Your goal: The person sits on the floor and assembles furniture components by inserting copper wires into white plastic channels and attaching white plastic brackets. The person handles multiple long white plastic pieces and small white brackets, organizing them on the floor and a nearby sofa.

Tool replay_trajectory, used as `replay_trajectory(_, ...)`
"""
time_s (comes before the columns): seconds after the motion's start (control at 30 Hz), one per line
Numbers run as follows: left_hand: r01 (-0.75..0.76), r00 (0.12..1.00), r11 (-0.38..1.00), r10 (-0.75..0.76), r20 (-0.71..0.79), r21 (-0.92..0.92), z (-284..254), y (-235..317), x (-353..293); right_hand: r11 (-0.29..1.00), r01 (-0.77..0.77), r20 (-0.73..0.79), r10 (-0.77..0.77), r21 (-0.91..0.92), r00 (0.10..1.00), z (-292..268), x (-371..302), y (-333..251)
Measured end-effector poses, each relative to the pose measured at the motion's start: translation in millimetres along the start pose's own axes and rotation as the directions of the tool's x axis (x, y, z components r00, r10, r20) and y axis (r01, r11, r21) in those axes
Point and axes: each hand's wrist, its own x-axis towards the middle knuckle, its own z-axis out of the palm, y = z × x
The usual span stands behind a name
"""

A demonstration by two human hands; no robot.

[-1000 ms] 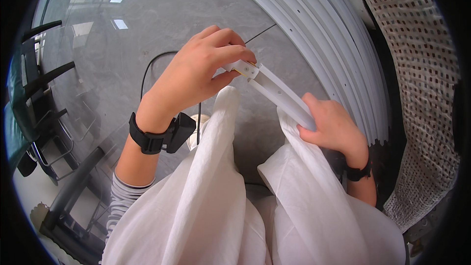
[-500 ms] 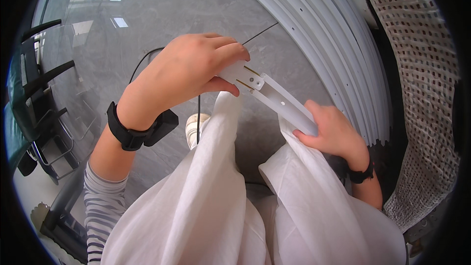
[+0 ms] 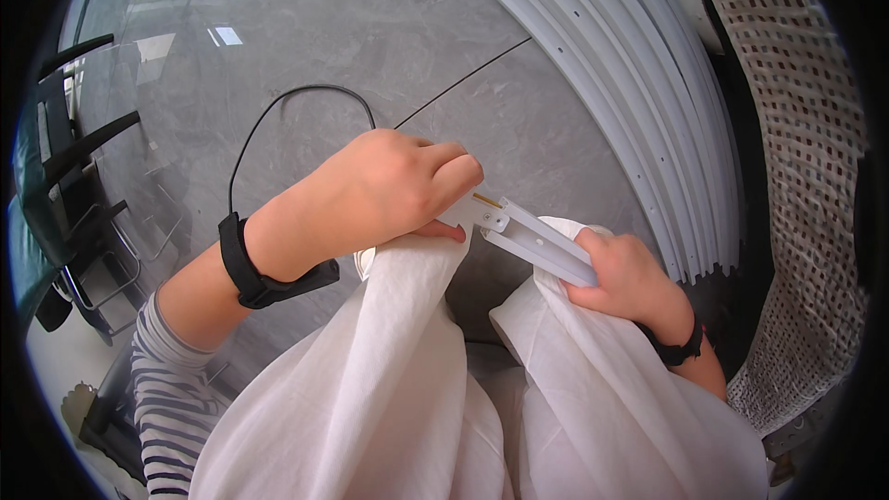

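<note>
My left hand [image 3: 384, 194] is closed around a white end connector [image 3: 491, 219], which has a brass strip along its side and a small screw. The fingers hide most of it. The connector's front meets the mouth of a white lighting track [image 3: 546, 252], a U-shaped channel with a small hole in its floor. How deep it sits in there I cannot tell. My right hand [image 3: 637, 285] grips the track's other visible end, thumb on the near side and fingers behind. Both pieces are held slanting above my knees, over white cloth [image 3: 398, 361].
Several long white slotted rails [image 3: 593, 46] lie along the right side. Beyond them hangs a perforated woven cloth [image 3: 801, 130]. A thin black cable [image 3: 306, 87] loops over the grey tile floor [image 3: 315, 18]. Dark chairs [image 3: 69, 167] stand at the left.
Both hands have come lower, nearer my knees, with the connector and track. My left hand has turned and covers more of the connector. More of the black cable loop shows.
</note>
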Motion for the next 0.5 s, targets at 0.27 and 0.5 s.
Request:
replay_trajectory(0.27,-0.010,0.998,0.999,0.008,0.065,0.032,-0.6,8.5,1.3,0.997,-0.071,0.124,0.070,0.001,0.990,1.7,-5.1,-2.2)
replay_trajectory(0.5,-0.021,0.990,1.000,0.020,0.137,0.007,7.4,24.3,5.0,0.999,-0.038,0.080,0.035,0.039,0.996,12.9,-5.3,-3.1)
